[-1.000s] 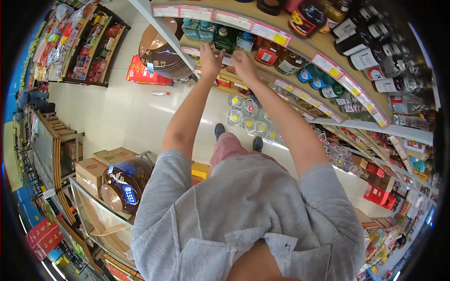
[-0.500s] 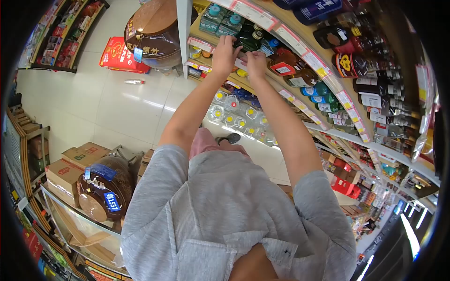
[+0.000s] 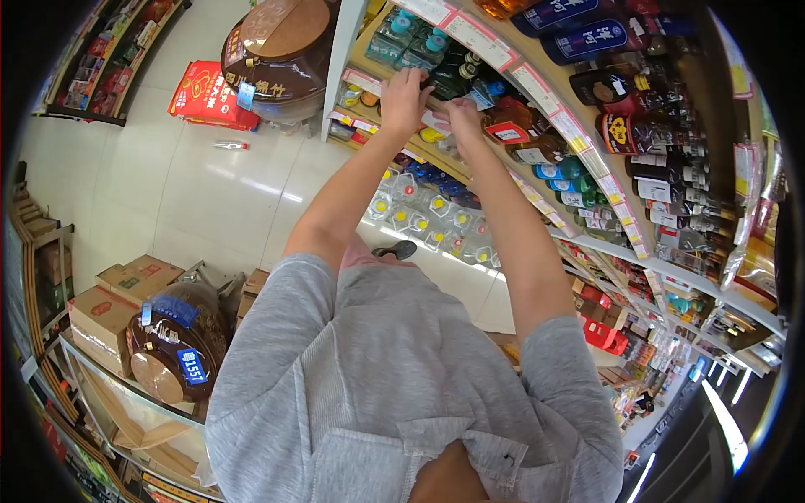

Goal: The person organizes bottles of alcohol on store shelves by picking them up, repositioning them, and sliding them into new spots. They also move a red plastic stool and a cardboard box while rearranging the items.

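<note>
My left hand [image 3: 405,99] is at the front edge of a shelf, its fingers bent and closed over the price label strip [image 3: 364,81]. Just to the right, my right hand [image 3: 462,121] pinches at the same strip, where a pale label piece [image 3: 436,122] shows beside the fingers. The fingertips partly hide what they grip. Right behind the hands stand clear bottles with turquoise caps [image 3: 419,50] and a dark green bottle [image 3: 453,74]. A brown bottle with a red-edged label [image 3: 509,132] is right of my right hand.
Higher shelves hold dark bottles [image 3: 625,132] and blue boxes [image 3: 583,38]. Large clear jugs [image 3: 419,220] stand on the floor below. A big brown jar [image 3: 281,75] and a red bag [image 3: 214,94] are at the left. Cardboard boxes [image 3: 105,318] and another jar [image 3: 180,344] stand lower left.
The view has shifted slightly. My right hand has moved a little right and down along the shelf edge, farther from my left hand, which stays at the edge.
</note>
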